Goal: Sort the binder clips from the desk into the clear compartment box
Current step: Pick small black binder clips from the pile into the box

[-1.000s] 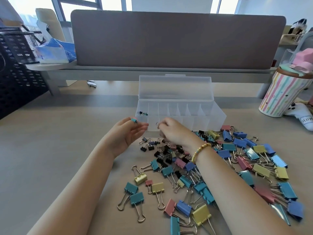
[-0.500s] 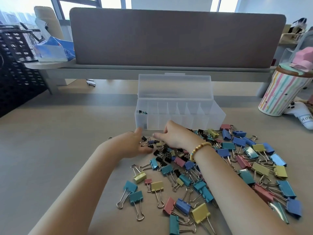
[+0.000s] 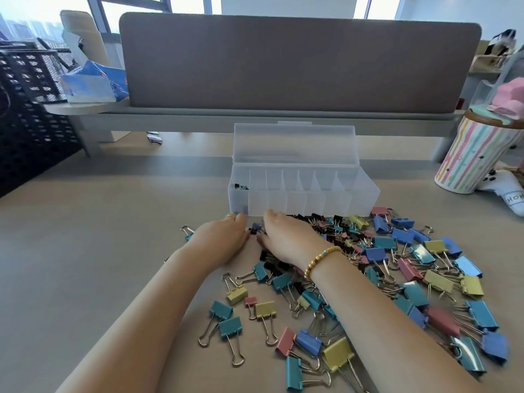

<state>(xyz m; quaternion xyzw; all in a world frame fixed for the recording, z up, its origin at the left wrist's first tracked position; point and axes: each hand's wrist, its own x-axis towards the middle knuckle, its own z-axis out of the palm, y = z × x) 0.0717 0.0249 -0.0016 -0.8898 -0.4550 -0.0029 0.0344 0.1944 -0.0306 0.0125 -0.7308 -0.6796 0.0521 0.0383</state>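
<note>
The clear compartment box (image 3: 303, 198) stands open at mid-desk with its lid (image 3: 295, 143) upright. A few small dark clips (image 3: 241, 186) lie in its leftmost compartment. A large pile of binder clips (image 3: 397, 268) in blue, teal, yellow, pink and black spreads in front of the box and to the right. My left hand (image 3: 224, 239) and my right hand (image 3: 289, 236) lie palm down side by side just before the box's left front corner. Small black and blue clips (image 3: 255, 228) sit between their fingertips. The fingers hide whether either hand grips a clip.
A striped cup (image 3: 470, 160) with a pink item on top stands at the right edge, a white object (image 3: 510, 195) beside it. A black mesh basket (image 3: 25, 80) and a blue tissue box (image 3: 90, 85) are at the left. A grey divider panel (image 3: 297, 61) stands behind the box.
Both hands dropped from box-rim height to the desk and now rest on the small clips. The small teal clip at my left fingertips a second ago is out of sight.
</note>
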